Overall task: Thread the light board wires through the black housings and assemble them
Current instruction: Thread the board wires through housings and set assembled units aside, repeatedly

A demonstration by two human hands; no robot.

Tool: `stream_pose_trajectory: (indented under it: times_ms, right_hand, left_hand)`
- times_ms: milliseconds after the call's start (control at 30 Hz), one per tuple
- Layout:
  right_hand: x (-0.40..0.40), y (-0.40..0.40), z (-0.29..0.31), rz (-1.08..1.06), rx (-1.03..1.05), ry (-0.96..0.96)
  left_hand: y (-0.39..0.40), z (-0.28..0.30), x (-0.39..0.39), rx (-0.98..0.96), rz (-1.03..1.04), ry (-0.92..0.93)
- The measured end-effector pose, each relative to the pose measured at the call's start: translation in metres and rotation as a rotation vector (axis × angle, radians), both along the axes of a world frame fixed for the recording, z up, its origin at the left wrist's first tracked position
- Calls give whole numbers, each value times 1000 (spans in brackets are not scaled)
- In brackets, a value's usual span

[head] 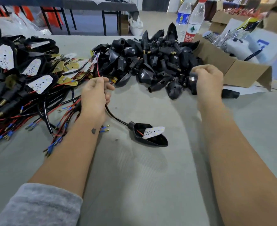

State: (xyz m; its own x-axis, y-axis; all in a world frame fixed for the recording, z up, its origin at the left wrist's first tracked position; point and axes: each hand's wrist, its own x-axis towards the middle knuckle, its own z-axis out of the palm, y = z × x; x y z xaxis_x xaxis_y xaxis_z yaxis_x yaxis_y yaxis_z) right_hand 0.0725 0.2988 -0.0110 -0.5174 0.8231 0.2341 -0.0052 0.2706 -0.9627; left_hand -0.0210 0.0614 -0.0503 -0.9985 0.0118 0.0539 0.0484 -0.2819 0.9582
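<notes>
Your left hand (96,93) grips the red and black wires (98,69), which run up toward 12 o'clock; their sleeved tail curves to 5 o'clock into the threaded housing (148,136) with its light board (153,132). Your right hand (208,80), at 3 o'clock, clasps a fresh black housing (193,82), its opening hidden by your fingers

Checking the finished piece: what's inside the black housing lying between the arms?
Inside the black housing sits a white light board, tilted, with a red wire beside it. The board's underside is hidden.
</notes>
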Motion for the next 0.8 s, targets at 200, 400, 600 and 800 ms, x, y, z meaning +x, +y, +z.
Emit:
stream_pose_trajectory:
  times_ms: [200,400,600,800]
  right_hand:
    - [19,58,-13,-163,97,-590]
    - [3,30,-9,180,308,-840]
    - [-16,-8,-5,426,259,-724]
    - [-20,-13,-37,311,351,-479]
  left_hand:
    - [2,0,1,-61,-39,4]
    - [4,1,5,-97,-58,23]
    - [2,4,5,-58,-60,5]
    - [0,4,7,-4,-58,-13]
